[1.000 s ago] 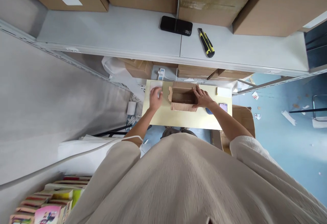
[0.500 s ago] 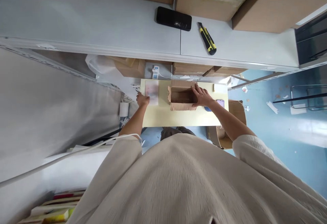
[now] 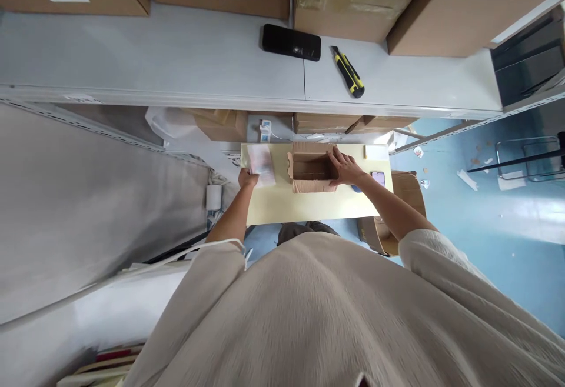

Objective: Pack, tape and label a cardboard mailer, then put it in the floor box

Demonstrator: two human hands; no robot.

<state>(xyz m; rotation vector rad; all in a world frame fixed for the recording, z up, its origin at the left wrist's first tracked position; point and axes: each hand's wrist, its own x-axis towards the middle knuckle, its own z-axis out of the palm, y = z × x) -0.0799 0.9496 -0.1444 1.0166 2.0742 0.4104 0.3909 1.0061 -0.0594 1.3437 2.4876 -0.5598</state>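
Observation:
An open cardboard box (image 3: 314,186) stands on the pale yellow table (image 3: 304,207), its hollow facing up and a flap with a ragged edge at its left. My right hand (image 3: 346,169) grips the right end of this box, fingers at the back corner and thumb near the front. To the left, a flat translucent packet (image 3: 262,164), whitish with a pink tint, is pinched at its left edge by my left hand (image 3: 248,177). The packet is tilted and slightly blurred; its contents cannot be made out.
A shelf (image 3: 198,52) above the table's back edge carries large boxes (image 3: 353,7), a black phone-like slab (image 3: 291,42) and a yellow-black utility knife (image 3: 348,72). A lit phone (image 3: 378,179) and a white block (image 3: 376,152) lie right. An open carton (image 3: 408,196) stands beside the table.
The packet, flat on the table before, is now turned askew and shifted slightly in my left hand. My right hand keeps its place on the box. The whole view has shifted slightly.

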